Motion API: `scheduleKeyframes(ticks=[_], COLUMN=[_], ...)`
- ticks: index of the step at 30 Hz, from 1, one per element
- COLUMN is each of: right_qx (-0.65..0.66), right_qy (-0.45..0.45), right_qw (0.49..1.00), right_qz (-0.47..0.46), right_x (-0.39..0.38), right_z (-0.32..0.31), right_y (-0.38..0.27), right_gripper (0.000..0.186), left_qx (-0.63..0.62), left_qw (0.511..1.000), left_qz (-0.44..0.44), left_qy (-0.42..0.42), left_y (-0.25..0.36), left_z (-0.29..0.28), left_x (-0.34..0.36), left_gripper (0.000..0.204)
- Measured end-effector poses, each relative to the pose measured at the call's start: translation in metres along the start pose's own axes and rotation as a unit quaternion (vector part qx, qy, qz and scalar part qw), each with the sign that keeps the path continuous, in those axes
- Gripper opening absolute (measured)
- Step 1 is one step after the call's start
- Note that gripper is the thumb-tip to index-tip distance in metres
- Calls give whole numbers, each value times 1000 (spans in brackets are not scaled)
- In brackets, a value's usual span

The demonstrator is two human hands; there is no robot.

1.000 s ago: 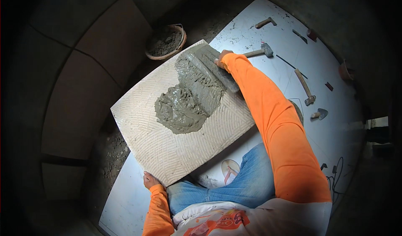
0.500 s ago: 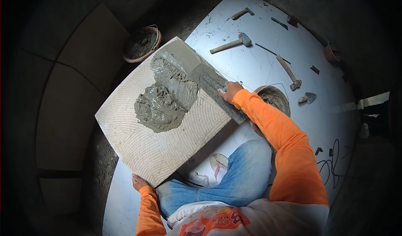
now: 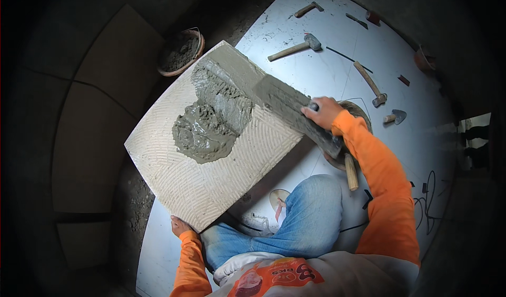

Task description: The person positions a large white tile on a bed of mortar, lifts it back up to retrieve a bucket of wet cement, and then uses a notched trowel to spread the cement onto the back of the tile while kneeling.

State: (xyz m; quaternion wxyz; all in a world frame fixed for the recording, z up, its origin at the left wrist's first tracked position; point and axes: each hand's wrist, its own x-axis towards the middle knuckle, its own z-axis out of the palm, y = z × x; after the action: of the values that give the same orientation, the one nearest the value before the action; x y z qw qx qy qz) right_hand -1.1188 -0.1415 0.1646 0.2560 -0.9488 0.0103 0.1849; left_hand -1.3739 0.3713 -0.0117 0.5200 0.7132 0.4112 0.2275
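Observation:
A large square tile (image 3: 221, 186) with a ridged, cream-coloured back lies tilted in front of me, its near corner by my lap. Wet grey mortar (image 3: 203, 136) is heaped on its middle, and a smoothed band of mortar runs along the far right edge. My right hand (image 3: 324, 112) is closed round the handle of a long, flat plastering float (image 3: 287, 101). The float's far end lies over the tile's right edge; its near end juts out past it. At the tile's near left corner, my left hand (image 3: 181, 226) grips the edge, its fingers partly hidden.
Behind my right forearm stands a bucket (image 3: 363, 112) with a wooden handle (image 3: 351, 173) beside it. Another bucket (image 3: 201, 47) of mortar is beyond the tile. A sledgehammer (image 3: 313, 42), hammers (image 3: 368, 80), a pointed trowel (image 3: 399, 117) and a cable (image 3: 431, 202) lie on the white floor.
My right hand has drawn the float right and outward, so more of it overhangs the tile's edge. The wooden handle by the bucket has come into sight. My left hand keeps its hold.

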Motion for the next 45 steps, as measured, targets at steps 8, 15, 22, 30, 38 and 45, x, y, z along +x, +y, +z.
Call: scheduleKeyframes(ticks=[8, 15, 22, 30, 38, 45], right_qx=[87, 280, 363, 353, 253, 112], right_qy=[-51, -159, -207, -208, -227, -180], right_qw=[995, 946, 908, 909, 940, 977], right_qz=[-12, 27, 9, 77, 15, -36], right_x=[193, 255, 306, 326, 283, 197], right_z=[-28, -50, -34, -33, -29, -26], right_y=[-30, -18, -11, -16, 2, 8], right_gripper=[43, 35, 34, 32, 35, 43], left_qx=[84, 112, 103, 24, 131, 46], left_qw=[996, 993, 994, 999, 991, 998], left_qz=[22, 28, 26, 27, 40, 45], left_qy=[27, 33, 23, -14, 0, -8], left_y=[-14, 5, -6, -2, -5, -3], left_z=[3, 7, -10, 4, -3, -4], left_x=[6, -3, 3, 2, 2, 2], left_gripper=[48, 45, 43, 46, 45, 44])
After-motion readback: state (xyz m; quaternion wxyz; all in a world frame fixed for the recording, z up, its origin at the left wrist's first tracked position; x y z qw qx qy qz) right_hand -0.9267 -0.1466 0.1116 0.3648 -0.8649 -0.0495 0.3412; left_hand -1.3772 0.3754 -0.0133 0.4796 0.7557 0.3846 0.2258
